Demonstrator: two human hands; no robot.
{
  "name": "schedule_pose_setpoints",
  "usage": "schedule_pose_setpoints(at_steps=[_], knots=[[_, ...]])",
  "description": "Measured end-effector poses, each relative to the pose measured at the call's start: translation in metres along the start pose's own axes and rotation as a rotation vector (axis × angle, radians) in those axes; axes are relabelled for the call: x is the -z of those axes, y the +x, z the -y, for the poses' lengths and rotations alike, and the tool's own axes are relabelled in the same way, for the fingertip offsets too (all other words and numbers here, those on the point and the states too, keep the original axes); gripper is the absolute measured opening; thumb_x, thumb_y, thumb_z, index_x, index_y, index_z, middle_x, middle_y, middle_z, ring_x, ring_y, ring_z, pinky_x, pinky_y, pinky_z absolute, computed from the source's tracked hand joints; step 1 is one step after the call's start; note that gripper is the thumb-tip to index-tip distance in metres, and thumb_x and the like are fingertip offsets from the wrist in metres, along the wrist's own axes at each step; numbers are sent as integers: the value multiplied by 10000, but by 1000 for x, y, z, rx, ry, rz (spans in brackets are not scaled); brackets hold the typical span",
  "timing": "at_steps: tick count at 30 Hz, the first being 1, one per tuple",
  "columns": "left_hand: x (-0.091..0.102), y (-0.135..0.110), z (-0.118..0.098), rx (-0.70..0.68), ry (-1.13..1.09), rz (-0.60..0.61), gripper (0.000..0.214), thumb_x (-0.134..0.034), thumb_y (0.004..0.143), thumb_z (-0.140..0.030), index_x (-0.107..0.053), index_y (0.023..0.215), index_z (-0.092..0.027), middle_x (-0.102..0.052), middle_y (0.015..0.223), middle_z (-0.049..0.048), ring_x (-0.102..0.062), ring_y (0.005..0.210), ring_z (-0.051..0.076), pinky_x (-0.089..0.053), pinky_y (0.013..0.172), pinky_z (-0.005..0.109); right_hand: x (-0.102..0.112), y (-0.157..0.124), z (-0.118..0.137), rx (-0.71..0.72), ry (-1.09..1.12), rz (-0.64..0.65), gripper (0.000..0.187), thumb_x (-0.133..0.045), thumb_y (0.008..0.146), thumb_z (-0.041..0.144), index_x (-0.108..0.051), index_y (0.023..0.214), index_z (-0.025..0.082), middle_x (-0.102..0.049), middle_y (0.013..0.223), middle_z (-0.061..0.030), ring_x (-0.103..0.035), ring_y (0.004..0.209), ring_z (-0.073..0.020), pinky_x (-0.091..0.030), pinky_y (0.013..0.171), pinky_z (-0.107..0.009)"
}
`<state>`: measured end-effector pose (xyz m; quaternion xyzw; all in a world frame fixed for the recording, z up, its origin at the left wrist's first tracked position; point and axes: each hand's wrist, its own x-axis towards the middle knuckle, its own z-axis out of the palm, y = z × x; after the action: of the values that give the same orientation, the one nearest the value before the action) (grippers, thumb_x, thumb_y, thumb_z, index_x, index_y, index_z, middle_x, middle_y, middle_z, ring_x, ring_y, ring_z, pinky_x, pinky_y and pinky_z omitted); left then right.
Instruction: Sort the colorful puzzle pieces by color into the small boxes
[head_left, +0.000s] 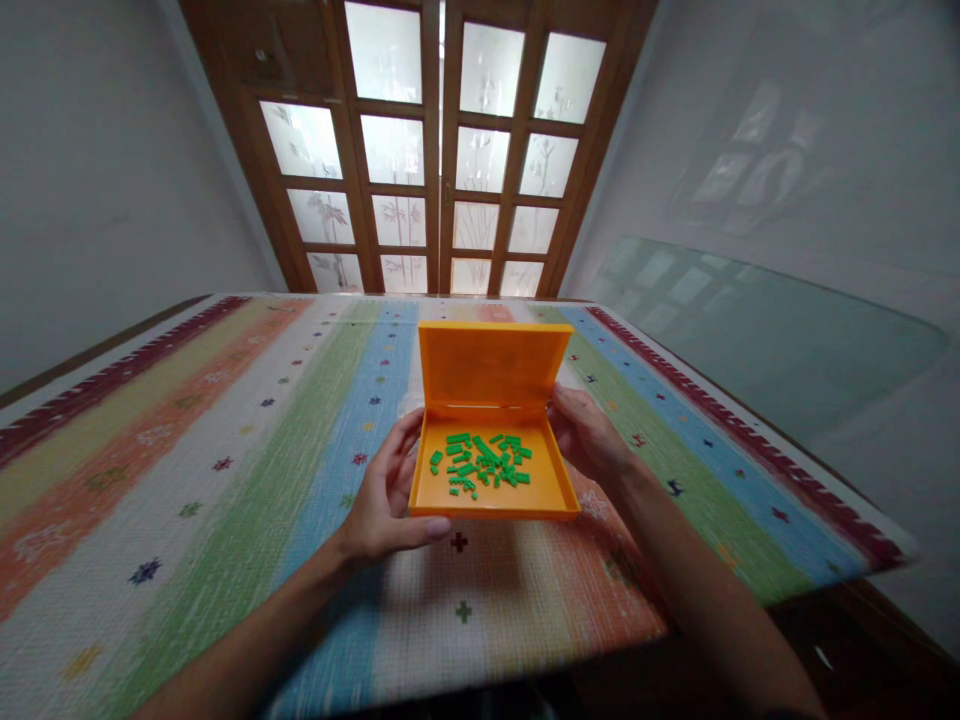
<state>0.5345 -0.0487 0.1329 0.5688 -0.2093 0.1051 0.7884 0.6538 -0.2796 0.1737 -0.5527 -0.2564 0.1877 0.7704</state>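
An orange hinged plastic box (495,507) is held over the table with its lid (495,365) raised at the back. Inside, several small green building bricks (487,462) lie loosely scattered over the floor of the box. My left hand (386,490) grips the box's left side, its thumb along the front left corner and the fingers behind and underneath. On the other side, my right hand (589,435) holds the right wall near the hinge; most of its fingertips are hidden behind the box.
A striped, patterned cloth (225,500) covers the table. Something clear and transparent (412,403) lies behind the box's left side, partly hidden. Beyond the far table edge stand wooden doors with glass panes (439,150). White walls flank both sides, with a pale glass-like panel (750,330) at right.
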Motion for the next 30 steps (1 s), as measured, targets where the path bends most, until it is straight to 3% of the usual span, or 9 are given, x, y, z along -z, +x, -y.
schedule_pose_setpoints(at_steps=[12,16,19,21,25,27,30], knots=[[1,1,-1,-26,19,-5,917,-930,613,-348,-511,1424,-260,-504,1512,142,-473,1399,401,-444,1153,500,4,-2,4,14,-82,88,428,-753,805,623,-768,880,203,-765,874,-83,-722,981,-271,-591,825,-373],[2,1,0,-29,22,10,925,-927,620,-367,-501,1435,-264,-508,1505,144,-484,1391,395,-450,1146,506,3,-3,7,58,-69,115,376,-766,809,592,-751,785,217,-706,702,-38,-714,765,-220,-589,746,-348],[3,1,0,-35,29,12,930,-929,619,-377,-503,1438,-261,-506,1507,145,-481,1392,393,-445,1150,503,1,-4,10,106,-48,144,387,-785,807,551,-689,628,222,-578,539,15,-588,520,-141,-567,633,-291],[3,0,1,-36,33,8,937,-929,619,-380,-501,1444,-260,-496,1515,146,-472,1399,395,-440,1154,504,1,-4,10,117,-57,147,429,-796,793,550,-644,561,223,-511,490,29,-515,460,-122,-560,607,-285],[4,-1,2,-21,21,9,944,-931,612,-377,-502,1446,-262,-487,1523,145,-468,1404,394,-429,1160,510,5,-6,6,77,-110,122,418,-794,751,608,-668,598,240,-614,599,-33,-640,642,-208,-591,721,-373],[5,0,2,-26,15,-7,929,-937,599,-376,-523,1423,-266,-487,1527,136,-465,1407,390,-431,1160,501,7,-6,4,79,-133,142,371,-783,750,616,-736,709,250,-704,798,-85,-690,849,-265,-581,819,-421],[3,1,-1,-18,5,-30,862,-942,585,-373,-576,1354,-244,-531,1487,140,-492,1383,394,-453,1141,493,9,-5,3,108,-152,203,351,-796,730,598,-795,864,273,-713,1077,-111,-664,1054,-296,-543,921,-452]])
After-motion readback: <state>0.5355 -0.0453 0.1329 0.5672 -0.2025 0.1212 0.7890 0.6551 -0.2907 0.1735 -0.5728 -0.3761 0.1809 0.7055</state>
